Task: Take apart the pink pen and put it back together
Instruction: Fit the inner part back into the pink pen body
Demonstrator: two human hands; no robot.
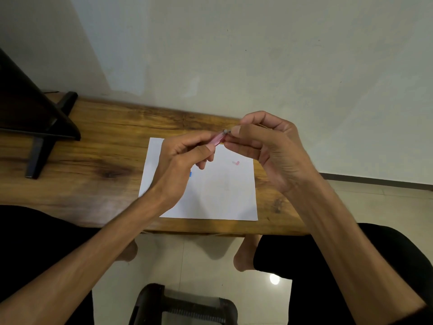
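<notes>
Table (93, 141) ran left to right in front of the person, wall behind it, floor below and to the right. Paper sheet (210, 198) lay flat on the table, near its front edge, right of centre. Small pen part (236, 163) sat on the sheet's far-right area. Stand (39, 127) stood on the table's far-left end, well apart from the sheet. Both hands were raised above the sheet's far edge: left hand (180, 160) on the left, right hand (269, 148) on the right, fingertips meeting. Pen barrel (218, 138) was held between them, one end in each hand. Stool (182, 306) stood on the floor below the table's front edge, between the person's knees.
</notes>
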